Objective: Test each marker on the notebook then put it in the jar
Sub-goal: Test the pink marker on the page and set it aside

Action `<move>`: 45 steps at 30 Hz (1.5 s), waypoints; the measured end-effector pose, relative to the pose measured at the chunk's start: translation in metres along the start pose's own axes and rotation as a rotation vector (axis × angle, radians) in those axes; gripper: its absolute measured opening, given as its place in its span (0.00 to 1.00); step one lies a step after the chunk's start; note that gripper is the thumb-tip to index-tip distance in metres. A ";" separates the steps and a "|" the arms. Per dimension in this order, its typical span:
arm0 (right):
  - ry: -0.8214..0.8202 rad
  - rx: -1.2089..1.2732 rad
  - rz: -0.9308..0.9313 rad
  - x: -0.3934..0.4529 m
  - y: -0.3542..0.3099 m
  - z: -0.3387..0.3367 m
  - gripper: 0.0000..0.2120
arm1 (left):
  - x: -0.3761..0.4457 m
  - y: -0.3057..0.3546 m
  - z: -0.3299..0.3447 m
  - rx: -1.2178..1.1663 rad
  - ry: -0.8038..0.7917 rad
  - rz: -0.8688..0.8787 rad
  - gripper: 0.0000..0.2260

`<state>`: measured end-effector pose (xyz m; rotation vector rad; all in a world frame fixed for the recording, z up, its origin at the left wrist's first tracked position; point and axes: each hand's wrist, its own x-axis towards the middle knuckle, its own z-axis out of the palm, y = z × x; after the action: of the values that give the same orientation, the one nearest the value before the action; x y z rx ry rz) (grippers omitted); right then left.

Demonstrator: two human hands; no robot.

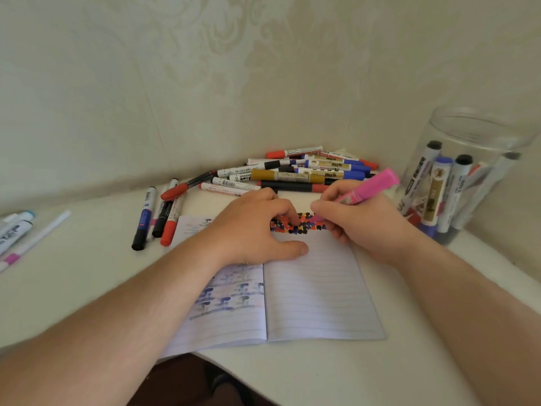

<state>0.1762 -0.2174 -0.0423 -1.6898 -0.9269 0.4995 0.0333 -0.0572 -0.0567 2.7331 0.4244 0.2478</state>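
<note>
Your two forearms reach in from the bottom of the head view over the open notebook (316, 291), which lies flat on the white table (73, 294). Your left hand (254, 230) rests on the notebook near its spine, fingers loosely curled with their tips on the paper and the thumb stretched out along the right page; it holds nothing. Your right hand (360, 224) pinches the pink marker (370, 186) between thumb and fingers, its far end tilted up and to the right; the tip is hidden behind your fingers, at the band of black, red, blue and pink dabs (298, 222) across the top of the right page.

Look to the right: the clear jar (480, 133) stands upright near the table's edge, just beyond your right hand. Inside it several markers stand leaning, with black and blue caps up.

Behind the notebook a pile of markers (295, 171) lies against the wall. A few more markers (159, 215) lie left of the notebook, and others (17, 230) at the far left edge.
</note>
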 end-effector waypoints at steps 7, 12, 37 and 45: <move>0.127 -0.131 0.079 0.008 0.008 0.008 0.13 | 0.001 0.000 0.001 -0.001 -0.002 0.012 0.23; 0.164 -0.181 0.082 0.010 0.012 0.007 0.13 | 0.001 -0.002 0.002 -0.006 0.013 0.023 0.21; 0.168 -0.243 0.058 0.010 0.012 0.010 0.13 | 0.000 -0.001 0.000 -0.002 -0.008 0.018 0.20; 0.150 -0.229 0.069 0.011 0.015 0.009 0.14 | -0.001 0.000 0.000 -0.006 -0.006 0.021 0.21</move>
<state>0.1812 -0.2049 -0.0574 -1.9435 -0.8435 0.3151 0.0324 -0.0574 -0.0566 2.7325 0.3933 0.2455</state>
